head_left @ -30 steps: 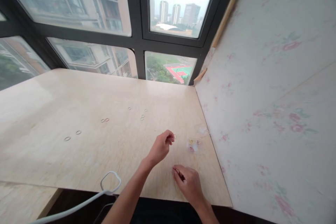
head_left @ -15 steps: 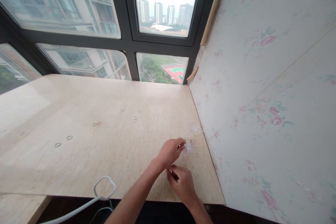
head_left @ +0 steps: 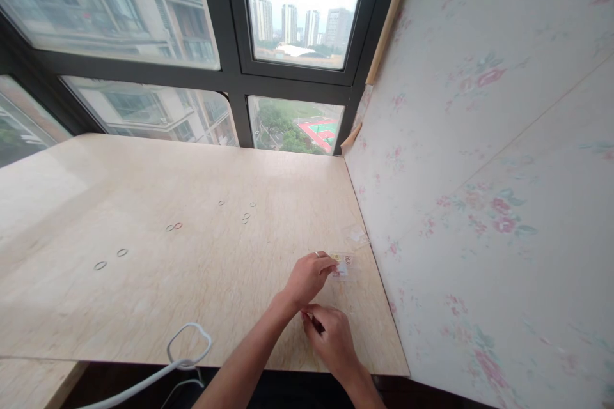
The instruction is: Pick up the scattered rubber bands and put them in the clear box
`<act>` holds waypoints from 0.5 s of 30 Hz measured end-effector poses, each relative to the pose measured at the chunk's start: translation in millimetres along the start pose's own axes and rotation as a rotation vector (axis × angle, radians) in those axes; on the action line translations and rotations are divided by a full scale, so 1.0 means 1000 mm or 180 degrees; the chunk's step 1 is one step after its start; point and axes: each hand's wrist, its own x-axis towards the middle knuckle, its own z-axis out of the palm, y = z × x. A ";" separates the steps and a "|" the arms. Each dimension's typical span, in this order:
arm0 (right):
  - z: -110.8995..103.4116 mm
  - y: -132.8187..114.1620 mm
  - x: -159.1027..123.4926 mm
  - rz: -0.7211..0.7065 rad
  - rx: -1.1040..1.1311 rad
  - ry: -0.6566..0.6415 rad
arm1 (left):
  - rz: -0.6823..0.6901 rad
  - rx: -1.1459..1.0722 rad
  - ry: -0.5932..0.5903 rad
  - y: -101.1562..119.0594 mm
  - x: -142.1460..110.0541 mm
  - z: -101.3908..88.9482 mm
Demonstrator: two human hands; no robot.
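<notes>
My left hand (head_left: 309, 278) reaches to a small clear plastic packet (head_left: 354, 275) lying near the wall side of the surface. Its fingertips are pinched together over the packet's left edge, and what lies between them is too small to make out. A thin light ring (head_left: 316, 254) shows at one of its fingers. Inside the packet are coiled reddish rings (head_left: 348, 260) and a whitish piece (head_left: 342, 268). My right hand (head_left: 332, 335) is closed in a pinch just below my left wrist; anything in its fingertips is hidden.
Thin rings lie apart on the marbled surface (head_left: 192, 287), among them a linked-looking pair (head_left: 174, 227) and a single ring (head_left: 100, 266). Another clear plastic piece (head_left: 355, 235) rests by the papered wall (head_left: 455, 204). A white cable (head_left: 189, 358) loops over the front edge.
My left fingertips have shifted slightly left over the packet, showing more of its yellowish and reddish contents. My right hand stays almost in place. The view has moved a little.
</notes>
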 end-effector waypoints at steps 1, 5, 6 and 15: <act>0.000 0.000 0.000 0.0007 -0.0009 -0.0012 | -0.0007 -0.0036 0.0061 -0.002 -0.002 -0.002; -0.001 0.001 0.000 0.0091 -0.0004 -0.0073 | -0.0167 -0.0121 0.0393 -0.020 -0.018 -0.016; -0.001 0.002 0.001 0.0136 0.0054 -0.0093 | -0.0233 -0.0100 0.0480 -0.026 -0.024 -0.021; 0.005 -0.030 0.049 0.0264 0.0963 -0.0210 | -0.0782 -0.0060 0.1175 -0.060 -0.084 -0.057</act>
